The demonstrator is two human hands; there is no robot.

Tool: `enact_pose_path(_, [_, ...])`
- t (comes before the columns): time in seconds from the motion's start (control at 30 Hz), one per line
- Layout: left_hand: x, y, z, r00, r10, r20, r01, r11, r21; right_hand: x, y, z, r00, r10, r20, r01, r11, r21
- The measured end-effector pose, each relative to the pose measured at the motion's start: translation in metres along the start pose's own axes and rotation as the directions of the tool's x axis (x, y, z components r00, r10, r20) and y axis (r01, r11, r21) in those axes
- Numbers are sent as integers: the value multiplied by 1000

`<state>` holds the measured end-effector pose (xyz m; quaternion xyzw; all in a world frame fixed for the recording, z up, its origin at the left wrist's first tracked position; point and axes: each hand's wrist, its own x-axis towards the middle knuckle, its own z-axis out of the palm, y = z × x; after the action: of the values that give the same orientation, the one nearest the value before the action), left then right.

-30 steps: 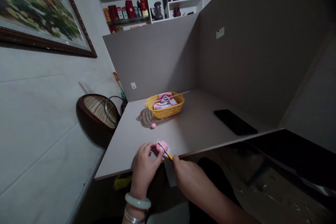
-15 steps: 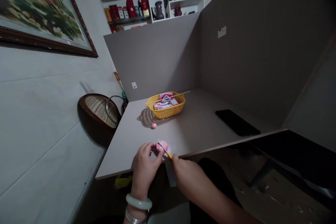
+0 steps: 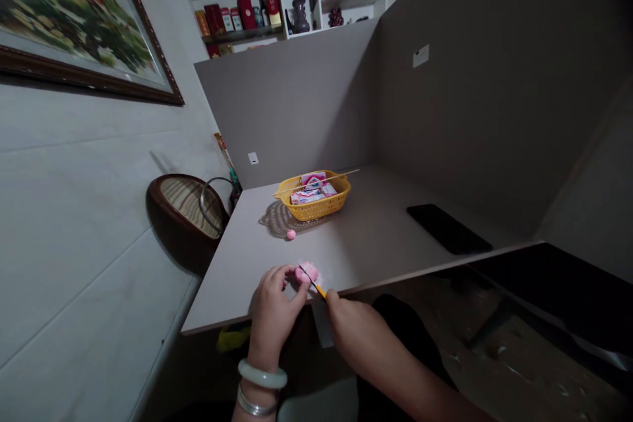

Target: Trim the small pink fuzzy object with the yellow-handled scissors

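Near the table's front edge lies a lump of pink clay-like material, with a whitish patch around it. My left hand grips its left side between thumb and fingers. In my right hand is a knife with a yellow handle, its thin dark blade lying across the top of the lump. Whether the blade has cut in, I cannot tell. A small pink ball rests farther back, apart from both hands.
A yellow plastic basket holds pink-and-white packets, with a thin stick across its rim. On the right of the table lies a flat black object. Grey panels rise behind and to the right; a brown woven-faced object stands at the left.
The view has shifted very slightly. Both hands keep their hold, and the knife blade stays across the pink lump with hardly any visible movement.
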<state>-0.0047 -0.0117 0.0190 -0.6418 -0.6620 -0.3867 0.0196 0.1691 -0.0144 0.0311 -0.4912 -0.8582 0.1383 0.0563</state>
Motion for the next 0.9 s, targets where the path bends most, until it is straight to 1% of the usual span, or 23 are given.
enact_pose_path(0.1, [0,-1,0,1000,10,13,-10,1000,-8,-11,9,11,1000,12,10,-12,1000,24])
enact_pose_path(0.17, [-1,-1,1,1000,20,9,-20,1000,-7,-15,11,14,1000,13,8,-13,999,33])
enact_pose_path(0.27, [-1,-1,1,1000,20,-3,-20,1000,-7,-8,5,7,999,6,-36,-6,1000,9])
enact_pose_path(0.37, [-1,-1,0,1000,16,3,-16,1000,-16,1,-1,0,1000,-8,-29,8,1000,-9])
enact_pose_path(0.43, [0,-2,0,1000,11,6,-11,1000,-17,-1,0,3,1000,-7,-15,7,1000,-8])
enact_pose_path(0.57, [0,-2,0,1000,27,-6,-27,1000,-7,-14,8,13,1000,17,-1,-17,1000,12])
enact_pose_path(0.63, [0,-2,1,999,40,-15,-40,999,-1,-14,8,10,1000,20,-10,-20,1000,18])
enact_pose_path(0.77, [-1,-2,1,999,37,-24,-36,999,9,0,-1,-4,1000,8,-16,-8,1000,2])
enact_pose_path(0.83, [-1,-2,1,1000,19,-18,-19,1000,7,1,-2,-5,1000,2,-11,-2,1000,5])
enact_pose_path(0.9, [-1,-2,1,1000,8,0,-8,1000,0,-4,2,1,1000,13,-2,-13,1000,11])
